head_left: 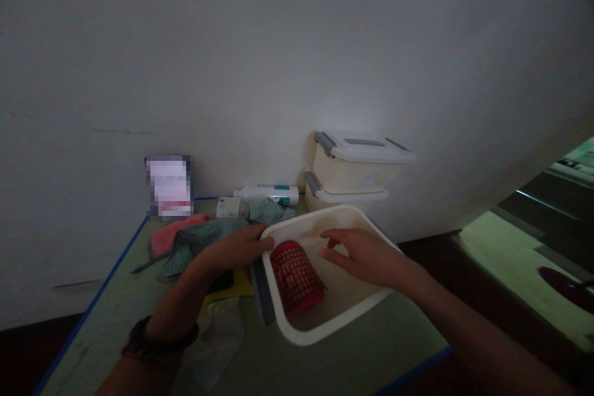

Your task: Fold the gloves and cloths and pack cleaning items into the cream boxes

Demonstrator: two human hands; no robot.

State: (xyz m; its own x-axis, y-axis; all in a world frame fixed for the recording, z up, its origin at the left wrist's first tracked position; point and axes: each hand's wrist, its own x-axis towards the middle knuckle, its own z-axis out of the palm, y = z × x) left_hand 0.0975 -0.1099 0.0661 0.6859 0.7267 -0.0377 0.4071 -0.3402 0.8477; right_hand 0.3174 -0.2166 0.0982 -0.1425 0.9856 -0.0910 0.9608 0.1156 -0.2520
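A white plastic storage bin without a lid is tilted toward me over the table. Inside it, against the left wall, a red cylindrical can with gold lettering lies on its side. My left hand grips the bin's left rim, thumb over the edge. Over the inside of the bin reaches my right hand, its thumb and fingers apart and holding nothing. It is to the right of the can, not touching it. A grey handle clip shows on the bin's left side.
Two lidded bins are stacked by the wall. A white bottle, a clear container, a green-grey cloth and a pink cloth lie at the back left. A blurred-out screen leans on the wall. Blue tape edges the table.
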